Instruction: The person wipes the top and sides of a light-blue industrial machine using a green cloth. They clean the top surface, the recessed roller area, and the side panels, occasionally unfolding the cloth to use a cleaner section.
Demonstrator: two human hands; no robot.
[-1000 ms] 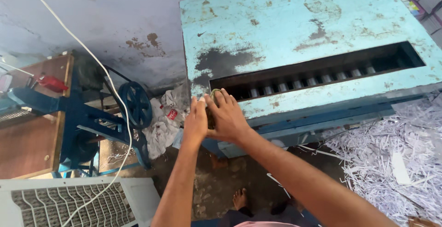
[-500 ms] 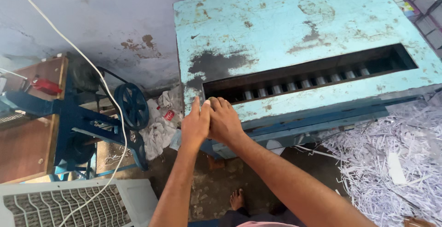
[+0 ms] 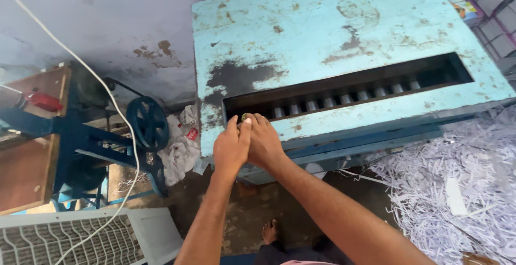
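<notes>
My left hand (image 3: 230, 149) and right hand (image 3: 264, 142) are pressed together, pinching a small greenish piece (image 3: 245, 117) between the fingertips. It sits at the near lip of the turquoise machine (image 3: 322, 34), at the left end of its slot (image 3: 344, 90). The slot's long axis runs off to the right and far, both hands equally close.

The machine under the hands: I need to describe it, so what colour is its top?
Light turquoise machine top, with worn dark patches; head view.

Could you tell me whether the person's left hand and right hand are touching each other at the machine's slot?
Touching. The head view shows the left hand pressed against the right hand, no gap between them, at the turquoise machine.
</notes>
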